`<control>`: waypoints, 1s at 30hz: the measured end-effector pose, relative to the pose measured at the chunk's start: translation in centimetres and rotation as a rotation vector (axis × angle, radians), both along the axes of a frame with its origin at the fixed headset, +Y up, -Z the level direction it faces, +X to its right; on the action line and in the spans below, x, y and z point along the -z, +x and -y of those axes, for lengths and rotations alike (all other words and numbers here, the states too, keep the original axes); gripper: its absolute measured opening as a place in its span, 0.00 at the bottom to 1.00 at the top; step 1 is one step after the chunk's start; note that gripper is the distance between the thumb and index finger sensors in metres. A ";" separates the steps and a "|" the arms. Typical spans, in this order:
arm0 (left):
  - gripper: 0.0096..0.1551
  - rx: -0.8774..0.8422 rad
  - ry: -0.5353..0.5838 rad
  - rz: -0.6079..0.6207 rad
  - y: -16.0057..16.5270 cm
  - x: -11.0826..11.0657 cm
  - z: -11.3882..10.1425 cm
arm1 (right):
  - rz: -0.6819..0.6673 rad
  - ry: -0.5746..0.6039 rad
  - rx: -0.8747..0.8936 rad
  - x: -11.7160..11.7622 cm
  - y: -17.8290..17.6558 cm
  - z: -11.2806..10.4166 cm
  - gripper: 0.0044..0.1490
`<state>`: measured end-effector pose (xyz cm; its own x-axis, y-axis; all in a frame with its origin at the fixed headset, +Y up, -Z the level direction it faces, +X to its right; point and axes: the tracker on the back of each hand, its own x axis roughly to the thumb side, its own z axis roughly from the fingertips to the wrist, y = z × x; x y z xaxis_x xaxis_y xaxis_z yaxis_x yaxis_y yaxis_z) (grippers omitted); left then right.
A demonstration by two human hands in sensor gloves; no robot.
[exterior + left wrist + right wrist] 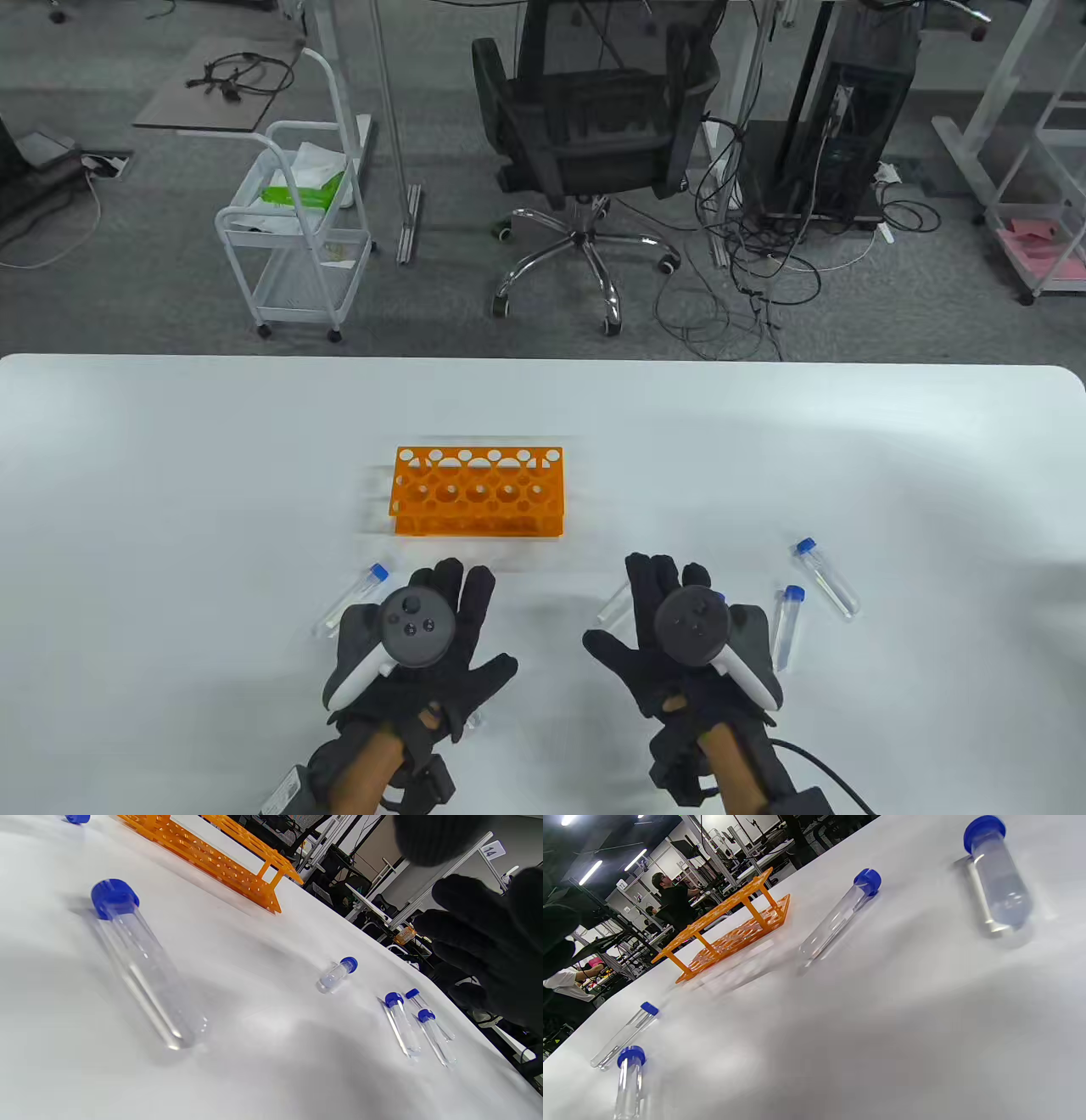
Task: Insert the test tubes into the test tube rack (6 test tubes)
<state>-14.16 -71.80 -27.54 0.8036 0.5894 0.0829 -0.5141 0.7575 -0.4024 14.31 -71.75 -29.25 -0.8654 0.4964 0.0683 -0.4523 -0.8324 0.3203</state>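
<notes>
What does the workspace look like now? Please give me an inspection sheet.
Surface: white table, bare around the work.
Job's things: orange rack stands with no tube in it; capped tubes lie flat, one by the left hand, two at the right, one partly under the right hand.
Clutter: nothing seen on the table.
Grippers: left hand and right hand spread flat, holding nothing.
Cables: one runs from the right wrist; a tangle on the floor.
Surroundings: office chair, white cart.
</notes>
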 end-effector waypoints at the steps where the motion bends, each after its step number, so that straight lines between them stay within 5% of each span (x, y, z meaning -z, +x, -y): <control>1: 0.52 0.002 -0.001 0.001 0.0 0.0 0.0 | 0.000 0.000 0.000 0.0 0.0 0.0 0.65; 21: 0.51 -0.018 0.009 -0.010 -0.3 0.0 -0.5 | 0.005 0.000 -0.003 0.1 0.2 0.0 0.65; 30: 0.51 -0.130 0.041 -0.109 -3.4 0.8 -2.6 | 0.002 0.011 0.010 0.1 0.3 -0.1 0.65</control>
